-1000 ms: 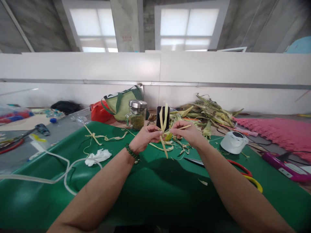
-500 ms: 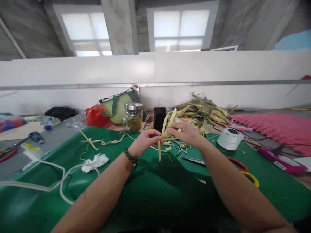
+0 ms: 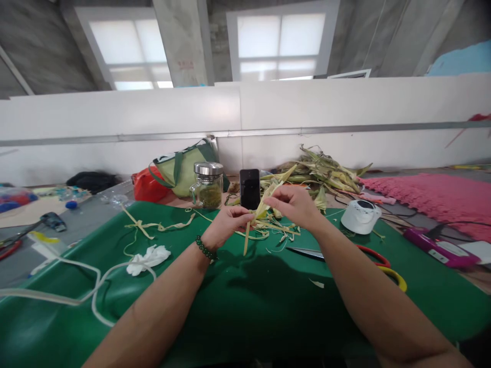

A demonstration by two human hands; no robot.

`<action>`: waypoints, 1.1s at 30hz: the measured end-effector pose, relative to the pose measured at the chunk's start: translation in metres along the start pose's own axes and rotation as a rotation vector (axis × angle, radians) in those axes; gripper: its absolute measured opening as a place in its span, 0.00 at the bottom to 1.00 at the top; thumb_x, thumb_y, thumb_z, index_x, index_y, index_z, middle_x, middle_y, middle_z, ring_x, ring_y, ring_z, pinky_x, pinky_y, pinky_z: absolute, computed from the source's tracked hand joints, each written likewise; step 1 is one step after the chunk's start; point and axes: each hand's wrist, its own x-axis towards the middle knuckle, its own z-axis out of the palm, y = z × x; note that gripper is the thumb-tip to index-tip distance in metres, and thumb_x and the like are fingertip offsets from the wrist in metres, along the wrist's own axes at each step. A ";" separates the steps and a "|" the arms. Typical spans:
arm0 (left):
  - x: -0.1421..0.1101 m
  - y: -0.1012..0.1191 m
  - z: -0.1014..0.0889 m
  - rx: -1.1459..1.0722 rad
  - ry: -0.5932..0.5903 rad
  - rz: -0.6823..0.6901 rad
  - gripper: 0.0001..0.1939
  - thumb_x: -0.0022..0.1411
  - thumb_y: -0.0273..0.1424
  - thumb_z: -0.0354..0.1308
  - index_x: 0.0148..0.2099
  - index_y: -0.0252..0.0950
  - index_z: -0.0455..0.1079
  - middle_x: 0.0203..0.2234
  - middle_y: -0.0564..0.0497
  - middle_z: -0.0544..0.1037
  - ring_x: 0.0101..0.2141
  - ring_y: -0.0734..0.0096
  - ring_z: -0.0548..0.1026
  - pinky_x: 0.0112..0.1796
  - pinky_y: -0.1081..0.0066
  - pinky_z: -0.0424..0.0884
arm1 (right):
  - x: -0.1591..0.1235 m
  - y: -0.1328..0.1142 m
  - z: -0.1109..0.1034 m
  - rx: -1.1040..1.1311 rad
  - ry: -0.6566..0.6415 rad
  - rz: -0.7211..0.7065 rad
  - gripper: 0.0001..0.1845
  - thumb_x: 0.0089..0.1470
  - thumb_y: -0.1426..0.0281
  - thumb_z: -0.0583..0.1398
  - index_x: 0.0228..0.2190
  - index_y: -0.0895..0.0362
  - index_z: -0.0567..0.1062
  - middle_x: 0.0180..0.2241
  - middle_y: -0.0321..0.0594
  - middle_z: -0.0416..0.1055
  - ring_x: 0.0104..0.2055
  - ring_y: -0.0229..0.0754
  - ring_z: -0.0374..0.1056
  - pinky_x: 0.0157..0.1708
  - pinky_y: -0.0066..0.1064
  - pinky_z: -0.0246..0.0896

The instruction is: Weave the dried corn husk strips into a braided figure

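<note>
Several pale yellow corn husk strips (image 3: 261, 208) are gathered between my two hands above the green mat (image 3: 245, 306). My left hand (image 3: 229, 225), with a green bead bracelet at the wrist, pinches the strips near their lower part; one narrow end hangs down below its fingertips. From the right, my right hand (image 3: 293, 205) is closed on the upper part of the same husks, thumb against fingers. Loose husk scraps (image 3: 282, 230) lie on the mat just behind and below. Scissors (image 3: 307, 252) with red and yellow handles lie partly under my right forearm.
Behind my hands stand a phone (image 3: 249, 188) and a lidded glass jar (image 3: 209, 189). A heap of dried husks (image 3: 326, 171) lies at the back. A white thread cone (image 3: 360, 217) and a purple device (image 3: 439, 247) are at right; white tissue (image 3: 149, 259) and cord (image 3: 95, 291) at left.
My right hand has shifted slightly right, its fingers now closed on the husks. The strips, upright before, now lean to the right. The view has shifted slightly.
</note>
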 end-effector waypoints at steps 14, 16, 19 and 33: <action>0.000 0.000 -0.001 -0.154 -0.045 -0.039 0.16 0.35 0.34 0.71 0.29 0.30 0.75 0.22 0.50 0.78 0.25 0.71 0.75 0.30 0.73 0.71 | 0.000 -0.003 0.016 0.351 -0.279 0.176 0.11 0.45 0.65 0.61 0.20 0.61 0.74 0.15 0.34 0.65 0.18 0.32 0.59 0.17 0.23 0.50; 0.000 0.001 0.000 -0.113 -0.027 -0.030 0.14 0.37 0.32 0.70 0.28 0.31 0.75 0.21 0.50 0.78 0.25 0.71 0.75 0.30 0.72 0.71 | 0.000 -0.004 0.016 0.302 -0.233 0.186 0.13 0.45 0.63 0.61 0.20 0.61 0.74 0.15 0.35 0.67 0.18 0.32 0.60 0.17 0.23 0.51; -0.001 0.002 0.001 -0.049 -0.019 -0.013 0.10 0.40 0.31 0.67 0.28 0.32 0.74 0.21 0.51 0.77 0.26 0.70 0.75 0.30 0.73 0.70 | 0.000 -0.002 0.018 0.231 -0.181 0.199 0.17 0.44 0.59 0.62 0.18 0.61 0.75 0.14 0.37 0.68 0.16 0.32 0.58 0.16 0.23 0.48; 0.004 -0.002 -0.003 -0.135 0.116 0.051 0.13 0.39 0.33 0.68 0.26 0.32 0.70 0.18 0.55 0.73 0.21 0.75 0.72 0.24 0.76 0.68 | -0.009 -0.010 -0.002 0.415 -0.449 -0.133 0.11 0.44 0.68 0.61 0.31 0.60 0.78 0.28 0.41 0.75 0.27 0.37 0.68 0.24 0.26 0.61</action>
